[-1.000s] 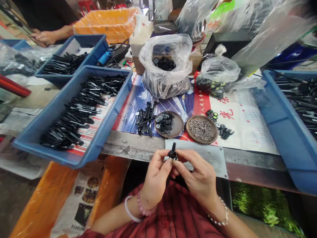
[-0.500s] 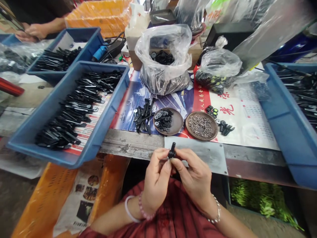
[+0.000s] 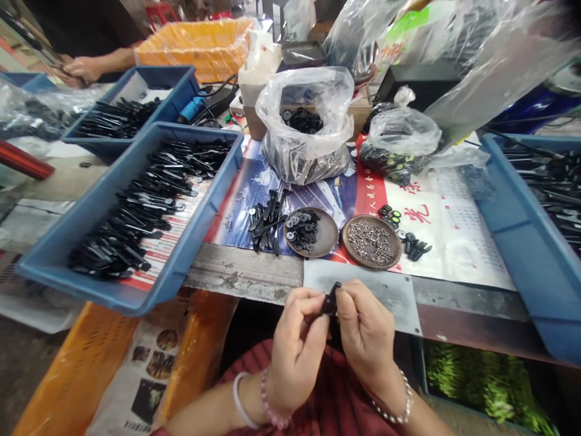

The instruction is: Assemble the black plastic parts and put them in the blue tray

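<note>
A small black plastic part (image 3: pixel 330 300) is pinched between my two hands just in front of the table's near edge. My left hand (image 3: pixel 297 351) grips it from the left with thumb and fingers closed. My right hand (image 3: pixel 365 333) presses on it from the right, fingers curled. Just beyond the hands lie a pile of black plastic strips (image 3: pixel 267 219), a brown dish of black round discs (image 3: pixel 323 240) and a brown dish of small metal screws (image 3: pixel 393 257).
Blue trays of black strips stand at left (image 3: pixel 59 254), back left (image 3: pixel 179 97) and right (image 3: pixel 521 254). Two clear bags of black parts (image 3: pixel 306 121) (image 3: pixel 402 142) sit behind the dishes. An orange crate (image 3: pixel 77 375) is below left. Another person's hands (image 3: pixel 79 66) are at the far left.
Both hands have dropped slightly toward me with the part. The part, upright before, now lies tilted between the fingers.
</note>
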Motion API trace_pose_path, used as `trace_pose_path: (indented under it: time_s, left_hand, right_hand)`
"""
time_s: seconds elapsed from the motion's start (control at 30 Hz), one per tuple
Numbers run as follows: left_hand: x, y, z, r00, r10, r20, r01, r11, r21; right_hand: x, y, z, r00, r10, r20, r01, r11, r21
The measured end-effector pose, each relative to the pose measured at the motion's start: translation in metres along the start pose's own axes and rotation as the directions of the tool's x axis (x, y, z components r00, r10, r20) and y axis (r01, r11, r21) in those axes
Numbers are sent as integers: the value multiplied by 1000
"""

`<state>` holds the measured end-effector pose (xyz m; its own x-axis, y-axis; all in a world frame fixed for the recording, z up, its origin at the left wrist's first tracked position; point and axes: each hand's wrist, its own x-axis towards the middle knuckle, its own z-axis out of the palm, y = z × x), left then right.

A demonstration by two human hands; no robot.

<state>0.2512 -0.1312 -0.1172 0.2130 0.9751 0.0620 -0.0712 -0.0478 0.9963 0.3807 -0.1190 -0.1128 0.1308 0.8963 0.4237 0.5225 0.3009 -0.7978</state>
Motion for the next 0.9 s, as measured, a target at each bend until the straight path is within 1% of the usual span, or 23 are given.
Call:
trace_pose_path:
  time_s: [0.07, 0.13, 0.2, 0.33, 0.4, 0.43, 0.5, 0.6, 0.67, 0.73, 0.83, 0.9]
  left_hand:
    - [2, 2, 0, 1000, -8, -27, 8, 1000, -1]
    - [4, 4, -1, 998, 10, -66, -10, 1000, -7]
    - [5, 5, -2, 996, 15, -94, -17, 999, -28]
    - [5, 4, -2, 997, -19, -74, 15, 999, -48]
    - [4, 3, -1, 998, -30, -60, 27, 999, -45]
    - [4, 2, -1, 998, -36, -57, 34, 998, -45]
    - [3, 1, 1, 998, -44, -53, 41, 998, -57]
    - [4, 0, 3, 998, -42, -51, 38, 996, -83]
    - [6, 1, 3, 998, -38, -55, 33, 996, -86]
    - [7, 3, 2, 998, -28, -62, 24, 997, -68]
    - [10, 5, -3, 997, -9, -80, 5, 999, -50]
    - [10, 7, -5, 996, -17, -90, 12, 998, -63]
  right_hand:
    - [-1, -3, 0, 1000, 0, -6, 1, 1000, 12]
    - [-2, -6, 0, 1000, -6, 3, 6, 1000, 17]
    - [-4, -6, 1, 1000, -20, 21, 20, 1000, -14]
    - [-3, 1, 1, 995, -45, 93, 54, 993, -104]
    - [-1, 5, 0, 990, -44, 131, 55, 995, -81]
    - [1, 6, 0, 990, -41, 132, 49, 997, -62]
    - [3, 7, 0, 994, -20, 103, 26, 998, -54]
    - [7, 5, -1, 1000, -5, 0, 5, 998, -69]
    - [7, 1, -1, 999, 29, -39, -30, 999, -23]
    - [6, -2, -1, 995, 90, -42, -87, 993, 75]
    - [0, -7, 1, 986, 165, -3, -159, 954, 252]
    - [-3, -8, 2, 983, 180, 24, -179, 938, 299]
